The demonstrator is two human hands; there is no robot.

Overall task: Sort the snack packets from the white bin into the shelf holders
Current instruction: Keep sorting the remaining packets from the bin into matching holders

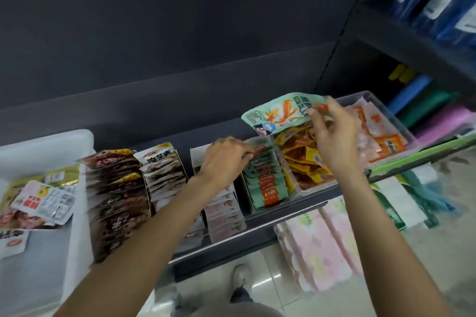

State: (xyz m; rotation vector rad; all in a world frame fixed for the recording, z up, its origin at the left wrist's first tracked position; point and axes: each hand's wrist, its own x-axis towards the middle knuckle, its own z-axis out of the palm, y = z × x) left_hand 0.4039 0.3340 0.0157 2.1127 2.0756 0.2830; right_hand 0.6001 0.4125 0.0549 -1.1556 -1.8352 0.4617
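Observation:
My right hand (333, 136) pinches a mint-green snack packet (279, 114) by its right edge and holds it in the air above the shelf. My left hand (226, 158) rests on the back of the holder of matching green packets (265, 183), its fingers pressing on the packets there. The white bin (49, 147) stands at the far left and holds a few loose packets (41, 201). Left of the green holder stand rows of pink packets (224, 213), white-grey packets (164, 175) and dark brown packets (116, 201).
A clear tray of yellow-orange packets (306, 159) and another of pink-orange packets (378, 136) sit to the right on the shelf. The dark shelf edge (283, 213) runs in front. Pastel tissue packs (316, 244) lie on the shelf below. A shoe (240, 275) shows on the tiled floor.

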